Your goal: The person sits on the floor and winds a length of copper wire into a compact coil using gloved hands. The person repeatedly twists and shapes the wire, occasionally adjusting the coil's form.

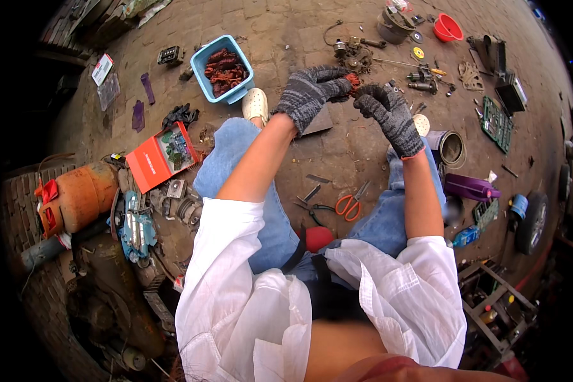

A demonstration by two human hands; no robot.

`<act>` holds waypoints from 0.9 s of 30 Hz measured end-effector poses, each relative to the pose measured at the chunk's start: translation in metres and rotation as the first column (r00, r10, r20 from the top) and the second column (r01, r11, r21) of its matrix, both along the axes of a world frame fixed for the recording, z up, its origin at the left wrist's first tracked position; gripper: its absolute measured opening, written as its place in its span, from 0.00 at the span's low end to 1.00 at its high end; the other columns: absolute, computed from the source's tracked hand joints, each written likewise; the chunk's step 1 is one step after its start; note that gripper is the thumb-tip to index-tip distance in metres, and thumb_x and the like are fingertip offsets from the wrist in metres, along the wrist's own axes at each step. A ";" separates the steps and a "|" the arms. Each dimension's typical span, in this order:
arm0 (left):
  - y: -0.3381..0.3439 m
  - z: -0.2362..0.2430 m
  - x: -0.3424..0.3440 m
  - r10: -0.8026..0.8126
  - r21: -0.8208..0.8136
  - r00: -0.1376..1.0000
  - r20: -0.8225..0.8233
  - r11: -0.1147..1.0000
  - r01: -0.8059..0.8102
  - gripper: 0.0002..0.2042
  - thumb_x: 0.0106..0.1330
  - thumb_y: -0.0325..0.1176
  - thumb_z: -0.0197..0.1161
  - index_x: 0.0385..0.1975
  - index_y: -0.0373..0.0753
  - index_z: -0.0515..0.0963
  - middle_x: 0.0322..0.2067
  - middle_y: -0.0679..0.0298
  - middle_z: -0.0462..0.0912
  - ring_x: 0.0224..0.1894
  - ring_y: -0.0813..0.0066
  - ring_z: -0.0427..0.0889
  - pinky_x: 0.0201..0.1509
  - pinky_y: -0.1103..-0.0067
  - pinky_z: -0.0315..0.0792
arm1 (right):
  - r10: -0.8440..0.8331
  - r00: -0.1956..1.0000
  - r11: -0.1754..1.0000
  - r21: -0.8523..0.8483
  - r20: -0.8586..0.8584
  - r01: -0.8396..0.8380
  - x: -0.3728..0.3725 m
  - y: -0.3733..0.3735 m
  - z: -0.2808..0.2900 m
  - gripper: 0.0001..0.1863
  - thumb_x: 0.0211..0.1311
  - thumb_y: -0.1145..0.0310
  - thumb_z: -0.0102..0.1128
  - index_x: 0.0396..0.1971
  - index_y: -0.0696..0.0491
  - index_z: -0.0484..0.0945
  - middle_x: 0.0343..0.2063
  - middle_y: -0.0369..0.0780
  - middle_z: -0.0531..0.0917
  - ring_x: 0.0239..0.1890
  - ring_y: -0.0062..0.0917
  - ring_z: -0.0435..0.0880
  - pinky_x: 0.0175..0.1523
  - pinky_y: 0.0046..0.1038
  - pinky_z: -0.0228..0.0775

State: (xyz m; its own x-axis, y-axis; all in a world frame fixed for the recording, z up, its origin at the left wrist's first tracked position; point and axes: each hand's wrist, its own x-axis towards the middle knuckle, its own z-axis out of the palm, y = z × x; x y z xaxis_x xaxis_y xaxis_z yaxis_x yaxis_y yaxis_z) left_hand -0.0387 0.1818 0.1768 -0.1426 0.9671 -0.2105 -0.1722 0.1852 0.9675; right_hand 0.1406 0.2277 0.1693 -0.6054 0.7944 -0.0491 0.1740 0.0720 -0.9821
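Observation:
My left hand (313,92), in a grey and black knitted glove, is closed round a small tuft of reddish copper wire (353,81) that shows at its fingertips. My right hand (391,116), gloved alike, is beside it with fingers curled and pressed together; what lies in them, if anything, is hidden. Below the left hand a flat dark plate (318,121) rests on the ground, partly covered. Left of that hand stands a light blue plastic basin (245,57) holding reddish-brown bundles of copper wire (226,71).
Orange-handled scissors (349,207) and pliers (316,207) lie between my knees. Metal motor parts (356,56), a red bowl (449,28) and a green tool case (496,124) are farther off. An orange gas cylinder (83,194) and an orange-red box (156,162) stand at the left.

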 end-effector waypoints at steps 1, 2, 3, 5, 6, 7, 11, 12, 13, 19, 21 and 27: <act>0.000 -0.001 0.000 -0.009 -0.001 1.000 -0.003 1.000 0.009 0.15 0.52 0.28 0.63 0.38 0.27 0.75 0.32 0.56 0.81 0.31 0.76 0.79 0.37 0.82 0.73 | 0.010 1.000 1.000 0.009 -0.016 -0.010 0.000 0.001 0.000 0.13 0.59 0.63 0.51 0.33 0.57 0.76 0.23 0.35 0.77 0.26 0.17 0.72 0.33 0.20 0.66; 0.001 -0.002 -0.001 -0.019 -0.002 1.000 -0.005 1.000 0.019 0.15 0.52 0.29 0.63 0.38 0.27 0.75 0.32 0.56 0.81 0.31 0.76 0.79 0.37 0.82 0.73 | -0.003 1.000 1.000 -0.014 -0.016 0.003 0.000 0.001 -0.001 0.13 0.58 0.62 0.52 0.33 0.57 0.76 0.23 0.35 0.77 0.25 0.17 0.72 0.33 0.20 0.66; 0.002 -0.004 -0.001 -0.029 -0.003 1.000 -0.007 1.000 0.029 0.15 0.52 0.29 0.63 0.38 0.28 0.75 0.32 0.56 0.81 0.31 0.76 0.79 0.37 0.83 0.73 | -0.016 1.000 0.999 -0.037 -0.015 0.016 0.000 0.001 -0.004 0.14 0.58 0.61 0.53 0.33 0.57 0.76 0.23 0.35 0.77 0.25 0.17 0.72 0.32 0.20 0.66; 0.001 -0.009 -0.002 -0.049 0.032 0.999 0.001 0.998 0.049 0.15 0.52 0.29 0.63 0.39 0.28 0.75 0.32 0.55 0.81 0.31 0.76 0.79 0.36 0.82 0.73 | -0.036 0.999 0.998 -0.056 0.018 0.037 0.000 0.002 -0.009 0.15 0.58 0.60 0.54 0.33 0.58 0.76 0.23 0.35 0.77 0.25 0.17 0.72 0.32 0.20 0.66; 0.001 -0.012 -0.003 -0.059 0.050 0.998 0.005 0.997 0.059 0.16 0.52 0.29 0.63 0.39 0.28 0.75 0.32 0.55 0.81 0.31 0.76 0.79 0.36 0.82 0.73 | -0.040 0.998 0.998 -0.051 0.050 0.043 -0.001 0.003 -0.011 0.15 0.57 0.59 0.54 0.34 0.58 0.75 0.23 0.35 0.77 0.25 0.17 0.72 0.32 0.20 0.65; 0.001 -0.014 -0.003 -0.070 0.063 0.998 -0.006 0.996 0.070 0.16 0.53 0.29 0.63 0.39 0.28 0.75 0.32 0.55 0.81 0.31 0.76 0.79 0.36 0.82 0.73 | -0.045 0.996 0.998 -0.044 0.083 0.048 -0.002 0.003 -0.013 0.16 0.57 0.58 0.54 0.34 0.58 0.75 0.23 0.35 0.77 0.25 0.17 0.72 0.32 0.20 0.65; -0.002 -0.012 -0.004 -0.097 0.121 0.994 -0.041 0.987 0.102 0.15 0.54 0.29 0.63 0.40 0.28 0.75 0.32 0.56 0.81 0.32 0.76 0.79 0.37 0.83 0.73 | -0.033 0.999 0.997 -0.070 0.034 0.035 0.000 0.002 -0.013 0.16 0.55 0.59 0.57 0.34 0.57 0.76 0.22 0.34 0.77 0.26 0.16 0.72 0.32 0.19 0.65; -0.006 -0.007 -0.005 -0.100 0.137 0.994 -0.047 0.985 0.106 0.15 0.54 0.29 0.62 0.40 0.28 0.75 0.32 0.56 0.81 0.32 0.76 0.79 0.37 0.83 0.73 | -0.039 0.999 0.996 -0.083 0.027 0.041 0.001 0.002 -0.016 0.15 0.55 0.60 0.58 0.34 0.57 0.76 0.22 0.34 0.78 0.26 0.15 0.72 0.32 0.19 0.65; -0.009 -0.001 -0.005 -0.120 0.116 0.993 0.000 0.986 0.119 0.15 0.54 0.29 0.62 0.40 0.28 0.75 0.32 0.56 0.81 0.32 0.76 0.79 0.37 0.83 0.74 | -0.045 0.999 0.994 -0.097 0.019 0.046 0.001 0.002 -0.015 0.14 0.54 0.61 0.59 0.34 0.57 0.76 0.23 0.34 0.78 0.26 0.15 0.73 0.32 0.19 0.65; -0.020 0.006 -0.003 -0.158 0.012 0.976 0.148 0.987 0.158 0.14 0.53 0.26 0.63 0.40 0.30 0.76 0.35 0.58 0.80 0.35 0.77 0.79 0.40 0.83 0.74 | 0.079 0.997 0.996 -0.038 0.005 -0.079 0.004 0.000 -0.007 0.14 0.52 0.64 0.61 0.36 0.58 0.76 0.24 0.34 0.78 0.27 0.15 0.74 0.33 0.19 0.67; -0.019 0.000 -0.003 -0.176 0.079 0.984 -0.011 0.981 0.176 0.14 0.53 0.26 0.63 0.40 0.31 0.76 0.35 0.59 0.80 0.36 0.78 0.79 0.41 0.82 0.74 | 0.044 0.999 0.999 -0.027 -0.002 -0.044 0.004 -0.001 -0.010 0.14 0.53 0.65 0.61 0.36 0.58 0.76 0.24 0.33 0.78 0.27 0.15 0.74 0.33 0.19 0.67; -0.021 0.000 -0.003 -0.145 0.024 0.984 0.102 0.989 0.143 0.13 0.53 0.26 0.62 0.40 0.30 0.76 0.34 0.59 0.80 0.35 0.78 0.78 0.40 0.82 0.74 | 0.027 0.999 0.999 0.026 0.042 -0.028 -0.001 -0.003 -0.018 0.12 0.53 0.67 0.61 0.34 0.57 0.76 0.23 0.33 0.78 0.26 0.15 0.74 0.33 0.19 0.68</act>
State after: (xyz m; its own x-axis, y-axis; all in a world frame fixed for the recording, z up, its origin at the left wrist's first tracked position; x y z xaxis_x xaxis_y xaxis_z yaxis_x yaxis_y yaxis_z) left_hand -0.0420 0.1613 0.1768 0.0202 0.9795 -0.2003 -0.2437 0.1991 0.9492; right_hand 0.1399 0.2247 0.1516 -0.6247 0.7790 -0.0539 0.2121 0.1029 -0.9718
